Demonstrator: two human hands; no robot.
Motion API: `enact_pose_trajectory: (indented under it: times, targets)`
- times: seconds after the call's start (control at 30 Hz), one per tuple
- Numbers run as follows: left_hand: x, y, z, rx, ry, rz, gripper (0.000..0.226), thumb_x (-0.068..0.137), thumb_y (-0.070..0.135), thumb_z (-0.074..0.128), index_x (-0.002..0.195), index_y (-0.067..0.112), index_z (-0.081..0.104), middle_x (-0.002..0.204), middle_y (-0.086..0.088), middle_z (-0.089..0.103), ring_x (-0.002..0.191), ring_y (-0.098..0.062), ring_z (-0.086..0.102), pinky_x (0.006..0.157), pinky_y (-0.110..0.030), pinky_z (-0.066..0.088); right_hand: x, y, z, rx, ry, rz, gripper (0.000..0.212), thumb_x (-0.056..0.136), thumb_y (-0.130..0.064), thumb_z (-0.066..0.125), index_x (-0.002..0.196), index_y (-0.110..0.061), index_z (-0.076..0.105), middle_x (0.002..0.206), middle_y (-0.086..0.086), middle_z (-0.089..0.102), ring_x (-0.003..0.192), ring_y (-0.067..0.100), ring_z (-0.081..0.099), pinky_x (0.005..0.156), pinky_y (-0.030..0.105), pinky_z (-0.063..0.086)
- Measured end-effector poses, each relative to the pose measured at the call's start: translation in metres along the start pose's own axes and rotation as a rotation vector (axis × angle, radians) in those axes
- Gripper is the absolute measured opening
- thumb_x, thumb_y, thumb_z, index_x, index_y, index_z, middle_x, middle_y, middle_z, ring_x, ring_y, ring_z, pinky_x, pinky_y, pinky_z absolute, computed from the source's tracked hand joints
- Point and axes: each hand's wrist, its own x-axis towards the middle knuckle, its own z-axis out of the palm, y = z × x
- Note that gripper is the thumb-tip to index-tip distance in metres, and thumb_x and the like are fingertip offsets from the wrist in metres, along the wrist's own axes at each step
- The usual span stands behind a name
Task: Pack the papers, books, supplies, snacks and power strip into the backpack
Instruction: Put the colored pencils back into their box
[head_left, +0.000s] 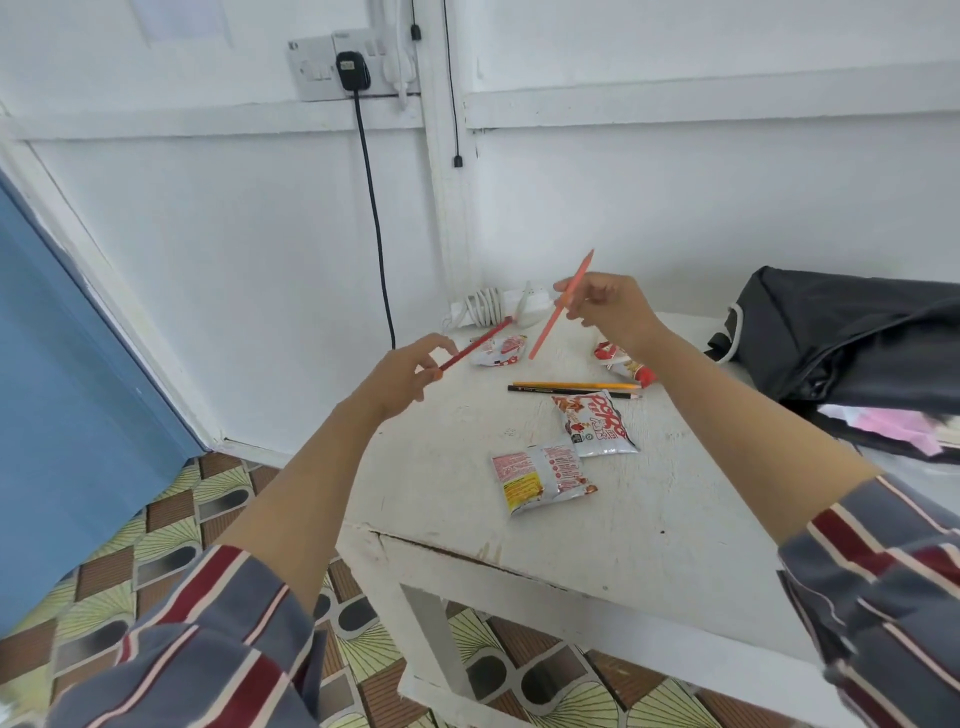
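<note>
The red pencil (475, 345) is pinched in the left hand (410, 376) grip at the desk (649, 519) left edge, its axis rising rightward. The pink pencil (543, 338) is pinched in the right hand (605, 306) grip, steeply tilted and clear above the desk.

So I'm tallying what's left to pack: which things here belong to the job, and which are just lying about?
Job: red pencil in left hand, orange pencil in right hand, yellow pencil, black pencil, four snack packets, power strip, backpack.
Lying about: wall socket, blue door.
</note>
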Motion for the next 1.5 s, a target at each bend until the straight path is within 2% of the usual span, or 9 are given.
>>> enact_pose_trajectory:
  times: [0.1,0.37,0.6,0.87,0.97,1.1,1.2,1.37,1.5]
  targets:
    - [0.006,0.025,0.004,-0.118,0.105,0.061,0.030,0.096,0.010,0.045,0.117,0.031,0.049,0.091,0.000,0.059,0.059,-0.016,0.055,0.063,-0.022,0.045,-0.003,-0.010,-0.011,0.050,0.098,0.018,0.020,0.088,0.008,0.051,0.101,0.001,0.064,0.069,-0.016,0.069,0.055,-0.003,0.058,0.055,0.017,0.043]
    - [0.038,0.133,0.031,-0.528,0.146,0.214,0.043,0.096,0.006,0.043,0.131,0.030,0.038,0.096,-0.011,0.057,0.051,-0.012,0.051,0.059,-0.023,0.052,-0.033,-0.039,-0.064,0.045,0.227,0.047,0.029,0.096,-0.006,0.045,0.124,-0.007,0.053,0.079,0.003,0.061,0.060,0.007,0.061,0.056,0.020,0.051]
    - [0.052,0.265,0.093,-0.712,-0.066,0.391,0.049,0.095,0.003,0.041,0.133,0.032,0.033,0.085,-0.010,0.058,0.049,-0.014,0.050,0.059,-0.030,0.053,-0.097,-0.052,-0.154,0.010,0.465,0.131,0.035,0.098,-0.009,0.041,0.132,-0.012,0.047,0.078,0.001,0.056,0.065,0.013,0.055,0.056,0.023,0.054]
    - [0.022,0.422,0.212,-0.668,-0.421,0.581,0.058,0.094,0.000,0.040,0.140,0.034,0.026,0.075,-0.014,0.059,0.047,-0.013,0.053,0.055,-0.023,0.052,-0.226,-0.035,-0.290,-0.178,0.705,0.289,0.044,0.095,-0.001,0.043,0.138,-0.008,0.040,0.073,0.001,0.054,0.063,0.012,0.056,0.061,0.024,0.057]
    - [0.007,0.469,0.258,-0.685,-0.552,0.560,0.059,0.093,0.000,0.039,0.139,0.036,0.026,0.084,-0.020,0.060,0.050,-0.018,0.054,0.057,-0.027,0.054,-0.282,-0.023,-0.339,-0.211,0.741,0.332,0.040,0.091,0.002,0.049,0.130,-0.006,0.046,0.073,0.004,0.052,0.061,0.014,0.054,0.055,0.024,0.054]
    - [-0.011,0.521,0.315,-0.681,-0.645,0.540,0.058,0.093,-0.002,0.037,0.141,0.029,0.024,0.073,-0.008,0.059,0.053,-0.022,0.056,0.064,-0.039,0.054,-0.348,-0.005,-0.397,-0.221,0.855,0.417,0.060,0.089,0.004,0.054,0.140,-0.015,0.028,0.079,0.007,0.054,0.062,0.015,0.056,0.055,0.023,0.055]
    - [-0.017,0.549,0.352,-0.644,-0.701,0.504,0.059,0.094,-0.001,0.038,0.142,0.030,0.023,0.090,-0.019,0.063,0.057,-0.026,0.061,0.066,-0.043,0.056,-0.386,0.010,-0.430,-0.232,0.938,0.465,0.061,0.089,0.003,0.056,0.139,-0.018,0.028,0.081,0.012,0.057,0.063,0.016,0.057,0.057,0.027,0.054]
    - [-0.020,0.581,0.396,-0.623,-0.764,0.454,0.061,0.092,-0.004,0.035,0.140,0.033,0.025,0.096,-0.022,0.062,0.047,-0.017,0.061,0.047,-0.027,0.048,-0.428,0.038,-0.471,-0.179,1.086,0.539,0.057,0.089,0.006,0.051,0.136,-0.018,0.030,0.077,0.015,0.054,0.062,0.021,0.054,0.048,0.020,0.052]
    - [-0.011,0.603,0.427,-0.618,-0.821,0.393,0.063,0.091,-0.004,0.035,0.142,0.032,0.024,0.092,-0.018,0.059,0.052,-0.021,0.058,0.042,-0.022,0.044,-0.442,0.062,-0.497,-0.182,1.115,0.591,0.056,0.088,0.006,0.052,0.135,-0.016,0.032,0.077,0.014,0.054,0.060,0.021,0.055,0.053,0.027,0.053]
